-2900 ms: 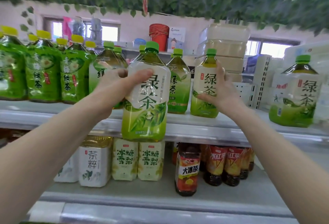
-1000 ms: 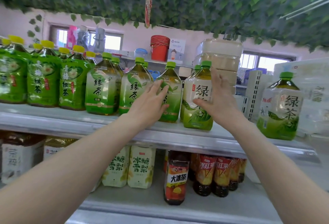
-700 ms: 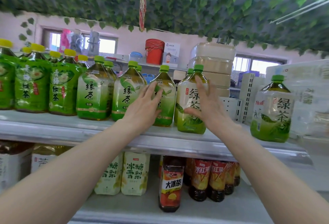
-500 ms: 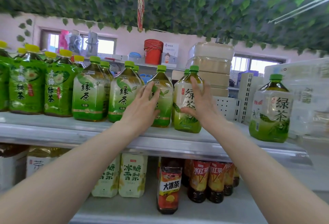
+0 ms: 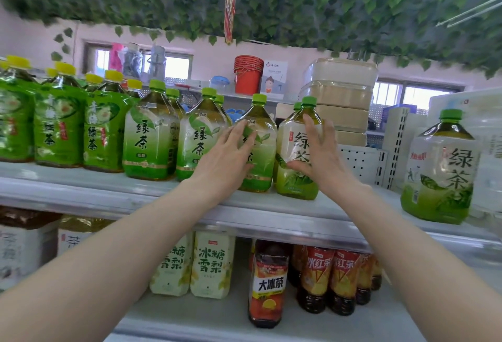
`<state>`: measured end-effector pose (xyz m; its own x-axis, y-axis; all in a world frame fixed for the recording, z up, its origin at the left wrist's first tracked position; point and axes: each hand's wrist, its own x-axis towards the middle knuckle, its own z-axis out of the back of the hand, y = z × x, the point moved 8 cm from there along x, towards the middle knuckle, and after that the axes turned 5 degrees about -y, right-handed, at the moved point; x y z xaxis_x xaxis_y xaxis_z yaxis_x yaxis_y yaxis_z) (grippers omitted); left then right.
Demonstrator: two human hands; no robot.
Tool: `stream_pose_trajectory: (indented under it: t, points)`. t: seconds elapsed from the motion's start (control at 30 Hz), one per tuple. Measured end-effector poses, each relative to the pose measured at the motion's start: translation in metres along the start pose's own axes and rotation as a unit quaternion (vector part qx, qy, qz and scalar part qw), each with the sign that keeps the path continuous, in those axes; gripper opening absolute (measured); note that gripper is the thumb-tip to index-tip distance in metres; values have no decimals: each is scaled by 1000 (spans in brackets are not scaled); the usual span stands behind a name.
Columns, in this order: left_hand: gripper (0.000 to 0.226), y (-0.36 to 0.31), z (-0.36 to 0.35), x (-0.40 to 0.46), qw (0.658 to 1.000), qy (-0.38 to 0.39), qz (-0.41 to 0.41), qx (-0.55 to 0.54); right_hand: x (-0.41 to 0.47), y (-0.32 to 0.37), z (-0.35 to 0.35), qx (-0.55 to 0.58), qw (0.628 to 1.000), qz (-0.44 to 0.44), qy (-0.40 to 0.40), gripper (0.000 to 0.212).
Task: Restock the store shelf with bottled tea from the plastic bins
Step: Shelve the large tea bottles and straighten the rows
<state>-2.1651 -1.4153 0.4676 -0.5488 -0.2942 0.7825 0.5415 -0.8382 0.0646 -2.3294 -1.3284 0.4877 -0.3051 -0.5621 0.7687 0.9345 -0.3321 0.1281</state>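
A row of large green tea bottles with green caps stands on the upper shelf point(image 5: 81, 195). My left hand point(image 5: 228, 162) lies flat with straight fingers against the front of one bottle point(image 5: 260, 151). My right hand point(image 5: 317, 156) touches the neighbouring green tea bottle point(image 5: 293, 156) on its right side, fingers spread and straight. Both bottles stand upright, close together. A further green tea bottle point(image 5: 440, 170) stands alone at the far right of the shelf. No plastic bin is in view.
Yellow-capped green bottles point(image 5: 59, 124) fill the shelf's left end. On the lower shelf stand pale pear-drink bottles point(image 5: 212, 268), a red iced tea bottle point(image 5: 269, 284) and dark red-labelled bottles point(image 5: 345, 279). Stacked containers point(image 5: 342, 97) and a white perforated divider point(image 5: 361, 162) sit behind. Leafy garlands hang overhead.
The bottle my left hand carried now stands in the row. Both hands have let go and rest flat against their bottles, which have slid a little leftward together.
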Motion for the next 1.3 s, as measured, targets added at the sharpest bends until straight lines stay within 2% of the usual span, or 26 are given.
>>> stream_pose_trajectory:
  t: [0.2, 0.47, 0.7, 0.87, 1.13, 1.3]
  points:
    - [67, 0, 19, -4, 1000, -1, -28, 3, -14, 10, 20, -66, 997, 35, 8, 96]
    - [66, 3, 51, -49, 997, -11, -69, -24, -69, 60, 55, -171, 981, 94, -5, 72]
    - [60, 14, 61, -133, 994, 6, -84, -70, -150, 90, 52, -196, 978, 69, 13, 68]
    - [56, 22, 45, -211, 989, 11, -111, -94, -239, 109, 22, -187, 979, 66, 35, 68]
    - [53, 38, -28, -355, 973, 101, -51, -200, -422, 135, -60, -124, 985, 34, 115, 61]
    - [49, 48, -106, -476, 954, 174, 6, -246, -551, 135, -146, -29, 976, -73, 203, 62]
